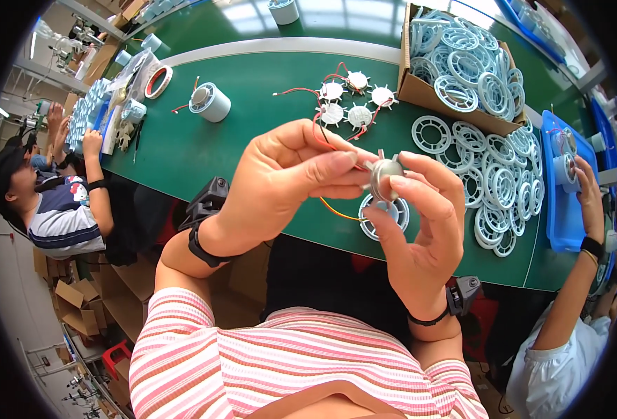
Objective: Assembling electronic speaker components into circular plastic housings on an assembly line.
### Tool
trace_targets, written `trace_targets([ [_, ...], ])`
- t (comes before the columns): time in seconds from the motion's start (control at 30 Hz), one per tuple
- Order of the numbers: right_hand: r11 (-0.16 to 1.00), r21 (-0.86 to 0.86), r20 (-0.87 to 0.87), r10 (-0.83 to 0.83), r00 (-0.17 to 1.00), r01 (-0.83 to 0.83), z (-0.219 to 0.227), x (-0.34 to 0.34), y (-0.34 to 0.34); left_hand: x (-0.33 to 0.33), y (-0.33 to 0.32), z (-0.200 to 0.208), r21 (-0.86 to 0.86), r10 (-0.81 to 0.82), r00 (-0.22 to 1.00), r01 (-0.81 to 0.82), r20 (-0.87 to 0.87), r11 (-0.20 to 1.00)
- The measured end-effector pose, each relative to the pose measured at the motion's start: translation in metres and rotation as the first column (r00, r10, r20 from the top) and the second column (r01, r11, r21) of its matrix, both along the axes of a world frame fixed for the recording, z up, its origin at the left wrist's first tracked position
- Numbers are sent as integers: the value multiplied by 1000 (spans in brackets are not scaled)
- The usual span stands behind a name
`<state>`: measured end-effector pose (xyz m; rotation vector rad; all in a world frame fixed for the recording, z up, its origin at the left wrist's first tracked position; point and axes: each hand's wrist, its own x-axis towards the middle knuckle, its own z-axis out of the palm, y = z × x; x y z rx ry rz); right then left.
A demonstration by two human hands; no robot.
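Observation:
In front of my chest, my right hand [427, 220] pinches a small round silver motor [387, 174] between thumb and fingers. Pale prongs stick out around its rim. My left hand [277, 181] is closed on the motor's red wires [321, 136], its fingertips right beside the motor. Below the hands on the green table lies a light-blue round housing [400, 222], partly covered by my right hand, with a yellow wire leading to it. Beyond my hands sits a group of several white spoked round parts [359, 115] with red wires.
A cardboard box [420, 91] heaped with light-blue rings stands at the far right, with loose rings [493, 178] spread before it. A light-blue cylinder [214, 105] and a tape roll [158, 82] are at the left. Co-workers sit on both sides; one reaches over a blue tray [563, 223].

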<state>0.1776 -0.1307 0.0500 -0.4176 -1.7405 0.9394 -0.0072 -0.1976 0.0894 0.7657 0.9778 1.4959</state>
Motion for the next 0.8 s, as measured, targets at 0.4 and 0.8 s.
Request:
trace_targets([
  [0.4, 883, -358, -34, 313, 949, -304, -3, 43, 4, 18, -18, -28, 136, -75, 995, 83, -63, 987],
  [0.8, 972, -147, 249, 218, 944, -186, 7, 50, 18, 40, -33, -40, 273, 280, 703, -126, -654, 954],
])
